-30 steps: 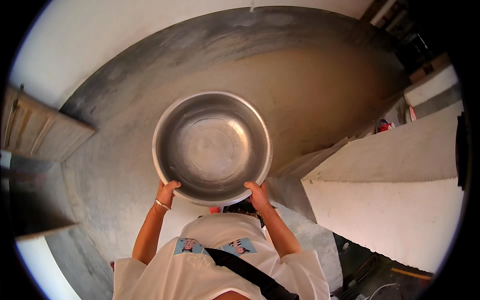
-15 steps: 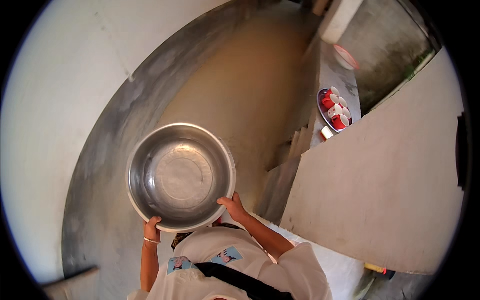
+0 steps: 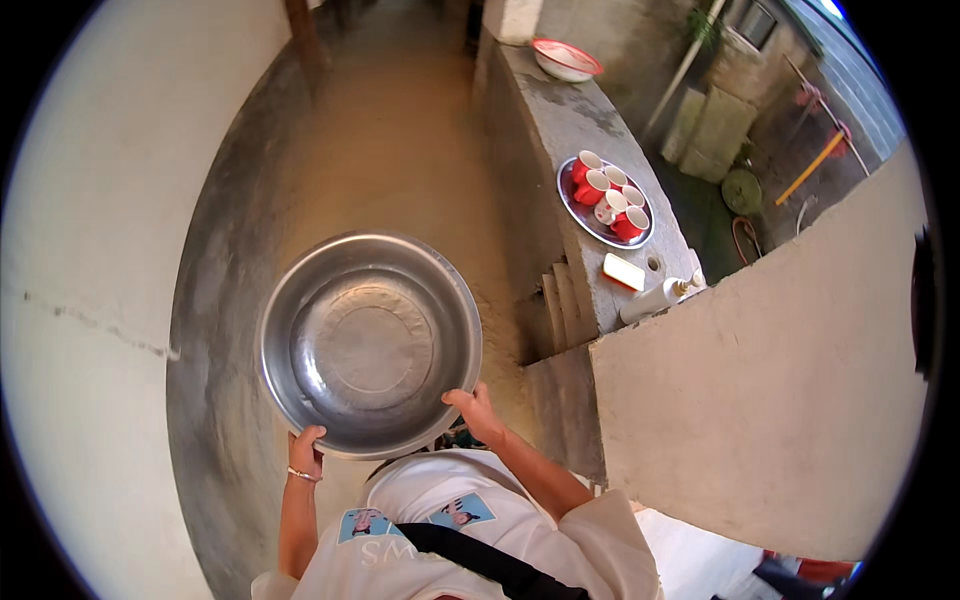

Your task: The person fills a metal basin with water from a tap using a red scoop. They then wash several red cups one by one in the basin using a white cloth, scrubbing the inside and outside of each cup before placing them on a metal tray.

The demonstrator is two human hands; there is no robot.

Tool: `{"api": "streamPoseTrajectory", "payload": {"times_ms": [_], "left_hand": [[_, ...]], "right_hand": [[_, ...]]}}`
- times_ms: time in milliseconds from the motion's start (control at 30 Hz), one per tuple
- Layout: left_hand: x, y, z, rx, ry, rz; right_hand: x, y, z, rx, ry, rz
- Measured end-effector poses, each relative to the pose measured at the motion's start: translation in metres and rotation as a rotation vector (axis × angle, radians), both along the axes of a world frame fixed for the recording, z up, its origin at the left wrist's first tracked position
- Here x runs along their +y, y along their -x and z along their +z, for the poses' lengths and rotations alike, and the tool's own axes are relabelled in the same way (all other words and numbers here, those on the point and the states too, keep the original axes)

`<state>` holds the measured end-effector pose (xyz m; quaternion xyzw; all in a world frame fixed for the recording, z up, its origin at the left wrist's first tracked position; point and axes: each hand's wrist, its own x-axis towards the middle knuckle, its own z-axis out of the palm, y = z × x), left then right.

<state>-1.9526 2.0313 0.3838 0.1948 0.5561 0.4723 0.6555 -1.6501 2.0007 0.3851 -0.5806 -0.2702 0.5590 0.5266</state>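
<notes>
A wide metal basin [image 3: 370, 345] is held out in front of my body, its inside facing up, with only light reflections and a ring mark on its bottom. My left hand [image 3: 306, 447] grips the near left rim, thumb over the edge. On the near right rim my right hand [image 3: 476, 412] is closed the same way. The fingers of both hands are hidden beneath the basin.
On a concrete ledge at right stand a round tray [image 3: 600, 240] of several red-and-white mugs, a white-and-red rectangular item [image 3: 624, 271], a white bottle [image 3: 655, 300] and a red-rimmed bowl [image 3: 567, 62]. Concrete steps [image 3: 560, 310] adjoin the ledge; walls flank both sides.
My view has turned to the right and moved forward, so the ledge with the mugs shows more fully and the bottle has come into sight. The basin stays in both hands.
</notes>
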Motion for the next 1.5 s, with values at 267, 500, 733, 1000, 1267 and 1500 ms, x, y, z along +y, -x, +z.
{"api": "streamPoseTrajectory", "payload": {"times_ms": [267, 500, 733, 1000, 1267, 1500], "left_hand": [[0.198, -0.055, 0.001, 0.027, -0.008, -0.19], [0.3, -0.163, -0.017, -0.035, 0.018, -0.272], [0.443, -0.257, -0.014, -0.049, -0.026, -0.455], [0.616, -0.373, -0.022, 0.012, -0.141, -0.736], [0.727, -0.483, -0.013, 0.03, -0.106, -0.967], [0.786, -0.581, -0.026, 0.03, -0.086, -1.093]], "right_hand": [[0.147, -0.048, 0.017, 0.08, -0.058, -0.191], [0.227, -0.15, 0.012, 0.019, -0.083, -0.236], [0.326, -0.225, 0.006, 0.041, -0.085, -0.408], [0.431, -0.279, -0.019, 0.121, -0.155, -0.714], [0.5, -0.337, -0.02, 0.094, -0.095, -0.928], [0.54, -0.403, -0.01, 0.155, -0.139, -1.031]]}}
